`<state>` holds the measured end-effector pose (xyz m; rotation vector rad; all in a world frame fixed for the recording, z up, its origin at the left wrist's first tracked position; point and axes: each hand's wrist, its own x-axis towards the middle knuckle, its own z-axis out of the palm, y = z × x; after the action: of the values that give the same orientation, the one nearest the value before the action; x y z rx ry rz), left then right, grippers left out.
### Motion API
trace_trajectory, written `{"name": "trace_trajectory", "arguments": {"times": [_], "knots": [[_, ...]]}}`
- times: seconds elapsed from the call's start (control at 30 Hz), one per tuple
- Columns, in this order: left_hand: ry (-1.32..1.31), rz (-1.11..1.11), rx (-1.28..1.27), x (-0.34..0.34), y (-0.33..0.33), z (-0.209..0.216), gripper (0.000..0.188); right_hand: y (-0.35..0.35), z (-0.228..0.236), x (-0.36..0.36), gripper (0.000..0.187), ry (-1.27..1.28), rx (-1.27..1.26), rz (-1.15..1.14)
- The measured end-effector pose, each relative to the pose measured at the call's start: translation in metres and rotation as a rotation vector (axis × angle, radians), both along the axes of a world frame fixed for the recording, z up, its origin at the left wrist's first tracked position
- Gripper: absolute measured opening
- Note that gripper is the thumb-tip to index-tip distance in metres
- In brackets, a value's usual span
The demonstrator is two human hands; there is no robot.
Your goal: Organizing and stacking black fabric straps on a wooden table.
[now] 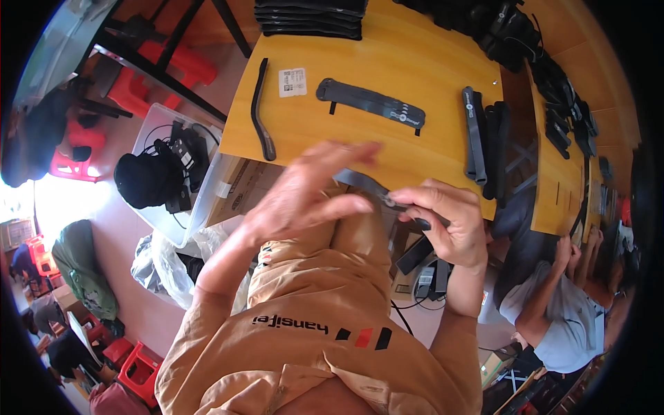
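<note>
My right hand pinches the end of a grey flat strap between thumb and fingers, over my lap at the table's front edge. A small black rounded end shows under those fingers; I cannot tell whether it belongs to the same strap. To its left, my left hand is raised with fingers stretched and thumb apart, somewhat blurred, and seems to hold nothing. Beyond the hands a grey strap with two small black tabs lies flat on the yellow table. A narrow dark curved strip rests near the left edge.
A white label lies by the strip. Folded black straps are stacked at the back; more grey and black straps lie at right. A clear bin holding black items stands left. Another person sits at the right.
</note>
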<state>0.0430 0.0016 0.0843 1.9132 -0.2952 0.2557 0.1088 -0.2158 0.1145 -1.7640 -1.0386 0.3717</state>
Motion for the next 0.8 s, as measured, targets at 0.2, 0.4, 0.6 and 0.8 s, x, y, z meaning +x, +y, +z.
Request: {"name": "trace_trajectory", "arguments": {"times": [0.2, 0.4, 0.6, 0.8], "knots": [[0.477, -0.253, 0.018, 0.031, 0.024, -0.02, 0.019, -0.026, -0.028, 0.017, 0.025, 0.27, -0.02, -0.358], [0.558, -0.106, 0.068, 0.046, 0.051, -0.057, 0.018, -0.027, -0.078, 0.041, 0.017, 0.501, -0.004, -0.492], [0.561, 0.27, -0.29, 0.061, 0.046, -0.073, 0.019, -0.013, -0.11, 0.054, 0.011, 0.566, 0.093, -0.614], [0.519, 0.466, -0.169, 0.075, 0.041, -0.091, 0.021, -0.003, -0.118, 0.066, 0.008, 0.508, 0.036, -0.725]]}}
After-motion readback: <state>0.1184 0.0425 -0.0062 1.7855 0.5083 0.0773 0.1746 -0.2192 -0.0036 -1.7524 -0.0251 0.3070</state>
